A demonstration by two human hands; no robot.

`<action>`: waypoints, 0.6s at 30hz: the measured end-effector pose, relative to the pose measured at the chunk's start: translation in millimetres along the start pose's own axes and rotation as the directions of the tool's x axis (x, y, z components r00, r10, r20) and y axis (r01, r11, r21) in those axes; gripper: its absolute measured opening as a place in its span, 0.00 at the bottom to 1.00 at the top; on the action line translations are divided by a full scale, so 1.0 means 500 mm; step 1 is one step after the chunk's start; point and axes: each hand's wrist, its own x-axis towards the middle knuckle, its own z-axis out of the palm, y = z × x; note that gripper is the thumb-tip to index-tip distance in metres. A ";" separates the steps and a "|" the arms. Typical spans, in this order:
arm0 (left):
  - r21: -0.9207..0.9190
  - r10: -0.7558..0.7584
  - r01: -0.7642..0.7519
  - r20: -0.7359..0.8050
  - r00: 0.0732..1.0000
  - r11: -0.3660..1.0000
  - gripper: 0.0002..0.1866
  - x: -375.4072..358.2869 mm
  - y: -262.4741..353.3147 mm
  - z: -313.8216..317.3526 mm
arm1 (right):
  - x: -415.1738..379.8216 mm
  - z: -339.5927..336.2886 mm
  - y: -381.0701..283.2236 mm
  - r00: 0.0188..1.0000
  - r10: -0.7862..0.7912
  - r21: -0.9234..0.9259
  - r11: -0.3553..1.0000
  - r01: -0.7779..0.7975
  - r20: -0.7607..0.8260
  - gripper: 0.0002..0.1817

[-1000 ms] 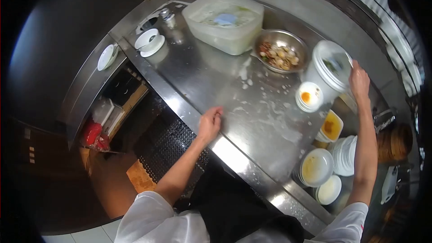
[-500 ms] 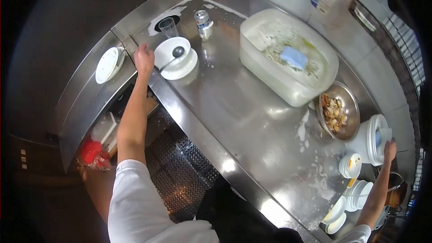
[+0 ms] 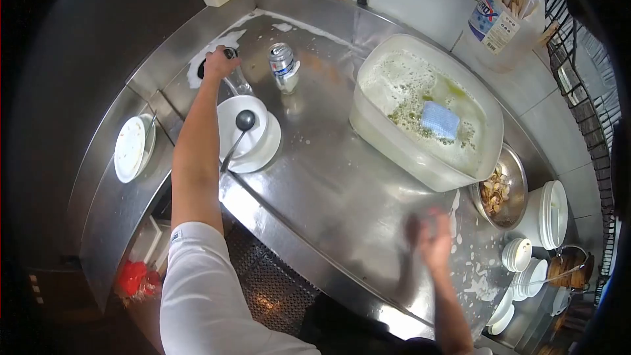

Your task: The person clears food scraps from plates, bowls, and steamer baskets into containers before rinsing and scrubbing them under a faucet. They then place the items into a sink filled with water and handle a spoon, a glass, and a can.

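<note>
Left hand [image 3: 219,64] grips a clear, upright plastic cup [image 3: 236,81].

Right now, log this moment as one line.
left hand: grasping clear plastic cup | right hand: blurred, above wet steel counter | white soapy tub: untouched

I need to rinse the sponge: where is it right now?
The blue sponge floats in the sudsy white tub at the right back of the steel counter, just behind the metal bowl of shells.
</note>
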 end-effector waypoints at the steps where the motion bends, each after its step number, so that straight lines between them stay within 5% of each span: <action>1: 0.036 0.011 -0.010 -0.027 1.000 0.999 0.42 0.002 0.030 -0.002 | -0.016 0.064 0.004 0.997 -0.055 -0.028 0.998 0.057 0.051 0.21; 4: 0.068 0.134 -0.131 -0.039 0.990 0.989 0.43 0.082 0.090 0.039 | -0.021 0.149 -0.059 0.986 -0.153 -0.280 0.946 0.165 0.065 0.25; 12: -0.017 0.458 -0.470 0.255 0.851 0.882 0.48 0.212 0.439 0.177 | 0.007 0.175 -0.086 0.978 0.079 -0.437 0.899 0.014 0.192 0.29; 18: -0.069 0.386 -0.380 0.230 0.893 0.922 0.56 0.218 0.604 0.269 | 0.012 0.167 -0.083 0.975 0.104 -0.415 0.910 -0.014 0.195 0.28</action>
